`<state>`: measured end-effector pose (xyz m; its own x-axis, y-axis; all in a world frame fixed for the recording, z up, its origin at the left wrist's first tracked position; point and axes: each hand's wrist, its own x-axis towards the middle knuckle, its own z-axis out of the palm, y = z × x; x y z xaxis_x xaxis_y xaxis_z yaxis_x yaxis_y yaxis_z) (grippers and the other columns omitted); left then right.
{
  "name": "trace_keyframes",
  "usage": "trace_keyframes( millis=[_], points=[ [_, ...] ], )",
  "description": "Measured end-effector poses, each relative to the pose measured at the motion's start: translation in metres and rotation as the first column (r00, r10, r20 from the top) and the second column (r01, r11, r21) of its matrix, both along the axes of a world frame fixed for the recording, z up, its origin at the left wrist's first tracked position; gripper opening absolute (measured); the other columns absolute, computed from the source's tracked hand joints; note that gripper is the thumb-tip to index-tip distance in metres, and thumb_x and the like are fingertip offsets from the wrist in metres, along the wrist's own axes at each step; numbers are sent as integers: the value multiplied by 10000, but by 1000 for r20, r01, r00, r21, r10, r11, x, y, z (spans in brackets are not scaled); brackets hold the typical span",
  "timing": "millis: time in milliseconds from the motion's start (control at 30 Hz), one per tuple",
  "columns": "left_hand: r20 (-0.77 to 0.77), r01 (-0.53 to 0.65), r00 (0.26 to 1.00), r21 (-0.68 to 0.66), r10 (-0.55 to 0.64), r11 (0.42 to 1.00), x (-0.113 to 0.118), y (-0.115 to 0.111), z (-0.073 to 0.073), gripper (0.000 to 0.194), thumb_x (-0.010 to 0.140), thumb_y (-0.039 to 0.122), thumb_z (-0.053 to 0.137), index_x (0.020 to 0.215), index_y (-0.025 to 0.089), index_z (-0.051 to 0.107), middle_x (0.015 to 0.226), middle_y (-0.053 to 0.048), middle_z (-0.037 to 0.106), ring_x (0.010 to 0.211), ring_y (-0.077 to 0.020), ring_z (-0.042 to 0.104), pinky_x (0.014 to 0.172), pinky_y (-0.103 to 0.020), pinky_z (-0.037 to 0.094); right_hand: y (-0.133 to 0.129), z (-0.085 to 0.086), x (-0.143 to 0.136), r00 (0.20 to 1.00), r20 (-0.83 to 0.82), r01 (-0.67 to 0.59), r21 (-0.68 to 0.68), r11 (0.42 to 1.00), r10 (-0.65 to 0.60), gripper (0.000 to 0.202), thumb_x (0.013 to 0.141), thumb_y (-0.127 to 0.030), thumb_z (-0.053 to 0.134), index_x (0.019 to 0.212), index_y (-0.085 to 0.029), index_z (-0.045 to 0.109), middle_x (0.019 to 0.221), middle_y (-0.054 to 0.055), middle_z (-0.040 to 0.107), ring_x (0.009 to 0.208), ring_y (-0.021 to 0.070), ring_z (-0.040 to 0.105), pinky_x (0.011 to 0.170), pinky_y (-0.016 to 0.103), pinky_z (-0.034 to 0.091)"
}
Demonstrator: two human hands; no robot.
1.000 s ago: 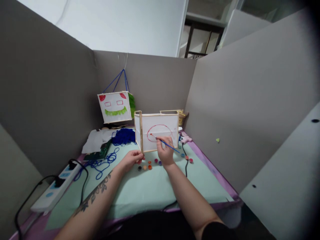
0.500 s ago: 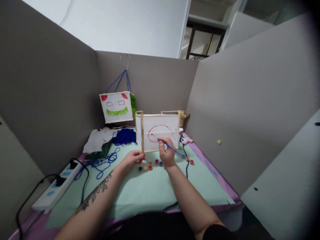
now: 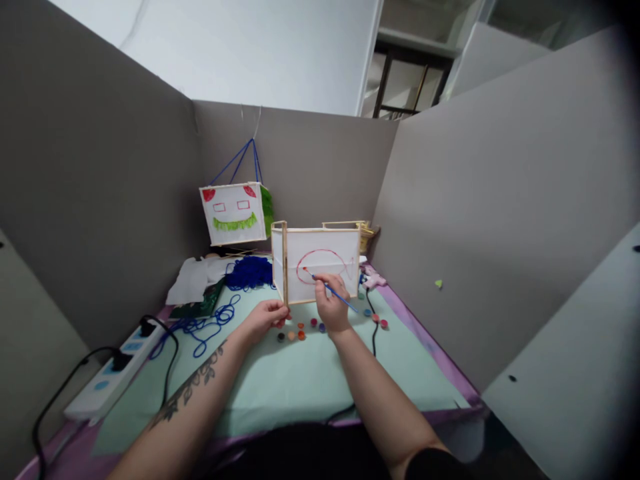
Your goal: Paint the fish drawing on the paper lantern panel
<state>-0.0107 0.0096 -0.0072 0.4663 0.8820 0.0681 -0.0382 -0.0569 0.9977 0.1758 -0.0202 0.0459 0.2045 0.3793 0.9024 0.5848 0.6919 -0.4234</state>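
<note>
A wooden-framed white panel structure [image 3: 323, 240] stands upright on the table, with a red oval outline and a red mark inside its left part. My left hand [image 3: 269, 317] pinches the bottom corner of the frame at its left post. In my right hand [image 3: 332, 303] is a thin blue paintbrush [image 3: 343, 298], held slanted, its red tip at the panel inside the oval's left side. Several small paint pots [image 3: 301, 335] sit in front of the frame, and more [image 3: 375, 318] lie to the right of my right hand.
A decorated box [image 3: 234, 217] hangs by blue cords at the back left. Blue yarn [image 3: 249, 273], white paper [image 3: 193, 281] and a dark green packet [image 3: 200, 303] lie on the left. A power strip [image 3: 113, 375] with black cables is at the left edge; a pink glue gun [image 3: 374, 279] lies right.
The brush's back end has swung slightly down and left in my right hand, while its tip stays near the same spot. My left hand keeps its hold on the frame.
</note>
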Motion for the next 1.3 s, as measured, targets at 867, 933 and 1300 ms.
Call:
trace_keyframes(
  millis=[867,933,1300],
  points=[
    [1,-2,1000,10,2,1000,0,2,-2,324,700,433,697,687,123,605,625,-39,599,487,-83,446,483,-226,285,3,-2,0,999,41,25,-35,999,-23,157,853,-177,484,874,-198,638,808,41,662,830,182,576,781,331,483],
    [3,-8,1000,11,8,1000,0,1,-2,326,695,434,701,687,125,599,644,-45,610,490,-83,448,484,-226,288,2,-2,0,999,39,26,-43,999,-24,158,854,-178,482,871,-198,638,806,39,662,828,182,574,781,332,483],
    [12,8,1000,5,-8,1000,0,1,-2,332,702,435,698,695,116,607,612,-35,586,488,-80,438,487,-220,281,-1,3,1,999,12,35,-37,999,-35,166,843,-175,478,862,-196,642,801,44,659,825,184,579,776,333,484]
  ],
)
